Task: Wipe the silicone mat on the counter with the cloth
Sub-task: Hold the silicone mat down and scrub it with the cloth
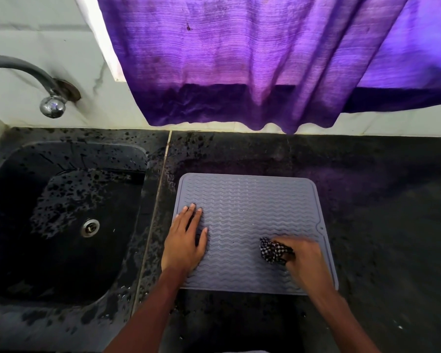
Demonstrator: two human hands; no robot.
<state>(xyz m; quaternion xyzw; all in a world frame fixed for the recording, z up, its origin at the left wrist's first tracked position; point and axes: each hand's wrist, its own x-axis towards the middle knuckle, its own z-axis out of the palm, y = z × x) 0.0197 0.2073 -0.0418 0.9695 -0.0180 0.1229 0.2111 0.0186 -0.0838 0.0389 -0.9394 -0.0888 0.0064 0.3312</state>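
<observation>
Shows grey silicone mat [252,200] flat on dark counter [379,200]. Grips bunched checked cloth [271,250] in right hand [303,258] at mat's near right part; presses left hand [185,238], fingers straight, on mat's left side. Leaves most of mat ahead and left of cloth

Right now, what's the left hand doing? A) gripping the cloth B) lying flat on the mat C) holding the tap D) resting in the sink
B: the left hand lies flat with straight fingers on the left part of the silicone mat, while the right hand holds the checked cloth.
</observation>
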